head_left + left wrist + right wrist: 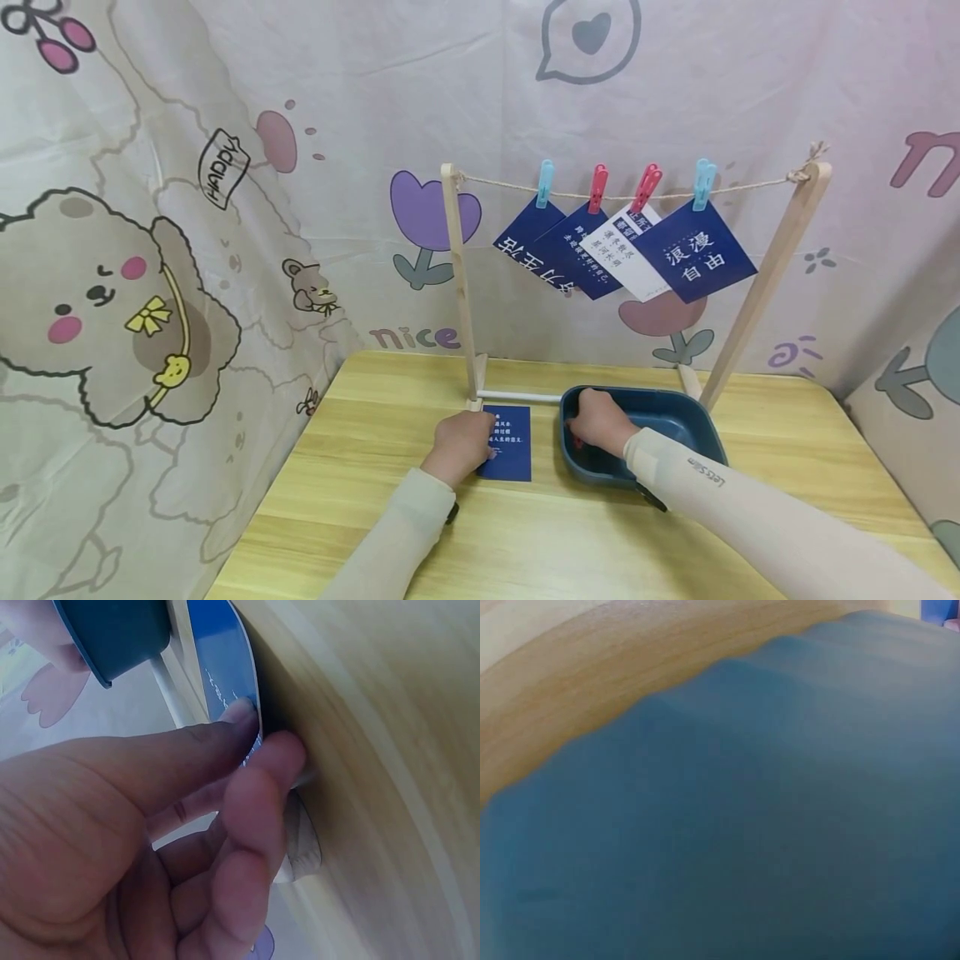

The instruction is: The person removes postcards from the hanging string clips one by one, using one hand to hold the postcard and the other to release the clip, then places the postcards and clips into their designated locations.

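My left hand (461,446) pinches the left edge of a dark blue card (512,458) with white writing, low over the table. In the left wrist view, the thumb lies on the printed face of the card (221,656) and the fingers curl behind its edge. My right hand (602,421) reaches down into a dark blue basin (675,404), near its left wall. A small red piece (577,442), perhaps a clothespin, shows at the fingertips; whether they grip it is hidden. In the right wrist view, the basin (742,810) blocks sight of the hand.
Behind the basin stands a wooden frame (765,279) with a twine line (495,185). From it hang several cards (697,250), held by blue clothespins (703,183) and red clothespins (598,187). A white rod (517,396) runs low between the posts. Printed cloth surrounds the wooden table (360,467).
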Action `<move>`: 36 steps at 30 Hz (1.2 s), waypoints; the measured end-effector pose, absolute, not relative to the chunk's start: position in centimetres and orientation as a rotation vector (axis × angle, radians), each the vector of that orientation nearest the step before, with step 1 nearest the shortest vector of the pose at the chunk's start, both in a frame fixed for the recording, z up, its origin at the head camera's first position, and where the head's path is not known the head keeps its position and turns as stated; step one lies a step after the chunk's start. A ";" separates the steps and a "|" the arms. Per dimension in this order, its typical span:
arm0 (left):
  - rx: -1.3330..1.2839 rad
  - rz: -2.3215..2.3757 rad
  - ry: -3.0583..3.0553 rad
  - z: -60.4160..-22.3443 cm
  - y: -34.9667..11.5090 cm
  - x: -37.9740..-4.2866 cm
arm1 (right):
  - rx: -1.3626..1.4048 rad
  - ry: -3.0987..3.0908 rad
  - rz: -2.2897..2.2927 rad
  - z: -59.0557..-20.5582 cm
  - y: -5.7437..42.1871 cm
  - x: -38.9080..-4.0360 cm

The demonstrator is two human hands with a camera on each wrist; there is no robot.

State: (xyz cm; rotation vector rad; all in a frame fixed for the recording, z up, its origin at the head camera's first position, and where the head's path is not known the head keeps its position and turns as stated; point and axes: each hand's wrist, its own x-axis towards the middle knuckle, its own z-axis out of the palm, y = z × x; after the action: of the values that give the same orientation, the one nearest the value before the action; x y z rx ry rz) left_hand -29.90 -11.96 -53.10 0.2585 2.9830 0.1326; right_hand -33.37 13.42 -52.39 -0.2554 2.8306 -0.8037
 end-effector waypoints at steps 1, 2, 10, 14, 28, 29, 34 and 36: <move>0.261 0.135 2.983 -53.1 -12.0 -29.9 | -0.258 2.829 -0.806 -52.4 13.4 -33.3; 0.264 0.137 2.985 -53.1 -12.0 -29.9 | -0.261 2.826 -0.809 -52.4 13.4 -33.3; 0.283 0.191 2.980 -53.1 -12.3 -29.9 | -0.239 2.803 -0.821 -52.2 13.4 -33.3; 0.302 0.203 2.978 -53.2 -12.5 -29.9 | -0.241 2.800 -0.817 -52.2 13.4 -33.3; 0.337 0.215 2.967 -53.3 -12.7 -29.7 | -0.268 2.792 -0.836 -51.7 13.5 -32.8; 0.341 0.217 2.969 -53.3 -12.7 -29.6 | -0.277 2.795 -0.839 -51.6 13.5 -32.7; 0.361 0.200 2.982 -53.4 -12.7 -29.5 | -0.292 2.812 -0.835 -51.0 13.8 -32.5; 0.362 0.201 2.984 -53.4 -12.8 -29.4 | -0.290 2.824 -0.823 -50.9 14.0 -32.6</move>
State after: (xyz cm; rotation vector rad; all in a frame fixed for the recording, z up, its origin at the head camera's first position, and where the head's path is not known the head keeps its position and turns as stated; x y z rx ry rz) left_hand -29.44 -12.76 -53.35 0.3624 2.9837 0.2010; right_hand -32.59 14.03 -50.92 -0.2898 2.8236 -0.8227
